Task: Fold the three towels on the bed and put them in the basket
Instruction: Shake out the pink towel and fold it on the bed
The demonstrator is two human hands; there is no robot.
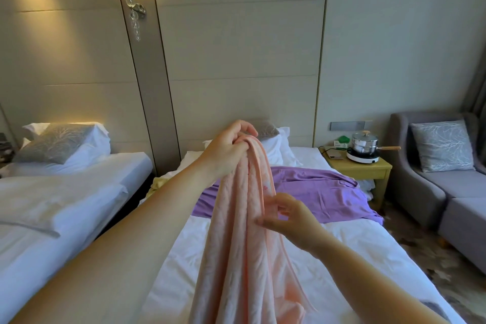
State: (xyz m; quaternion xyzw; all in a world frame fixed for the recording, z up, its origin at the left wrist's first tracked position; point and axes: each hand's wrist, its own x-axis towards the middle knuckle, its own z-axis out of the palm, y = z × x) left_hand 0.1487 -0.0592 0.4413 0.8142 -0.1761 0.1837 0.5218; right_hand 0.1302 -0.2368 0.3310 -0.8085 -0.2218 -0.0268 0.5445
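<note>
Above the bed (355, 258), where a purple towel (315, 192) is spread (a yellow towel (157, 183) beside it), the pink towel (244, 231) is hung lengthwise downward, clutched by the left grip (228, 150), its hem pinched by the right grip (289, 218).

Pink towel (242, 231) is matt, quilted soft cloth; purple towel (315, 192) is thinner, smooth cloth. Bed sheet (355, 258) is white matt cloth, creased. Pot (364, 142) is glossy metal, nightstand (360, 167) matt wood.
</note>
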